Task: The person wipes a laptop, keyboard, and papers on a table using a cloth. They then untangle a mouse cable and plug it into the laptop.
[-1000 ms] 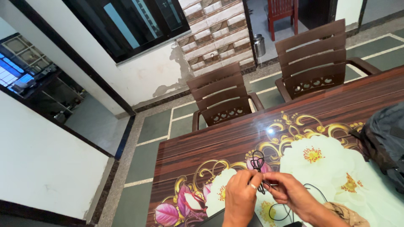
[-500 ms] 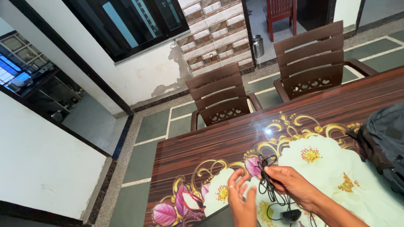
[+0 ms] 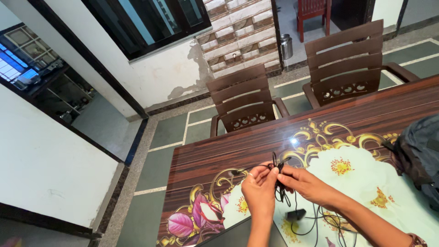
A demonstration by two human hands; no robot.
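Observation:
Both my hands meet over a glossy flower-printed table (image 3: 356,123), pinching a thin black cable (image 3: 277,161). My left hand (image 3: 259,188) grips the cable between thumb and fingers; a strand runs left from it across the table. My right hand (image 3: 305,183) holds the same bundle from the right. Loose loops of the cable hang below the hands and trail to a small black block-shaped adapter (image 3: 295,214) lying on the table.
A dark grey backpack (image 3: 423,155) lies at the table's right edge. Two brown slatted chairs (image 3: 244,103) (image 3: 350,61) stand along the far side. A dark laptop corner (image 3: 238,233) shows at the bottom. Tiled floor lies to the left.
My left hand, open and apart half a second ago, has come back onto the cable. Both hands have moved up the table. The bundle has loosened, with a strand now stretched to the left.

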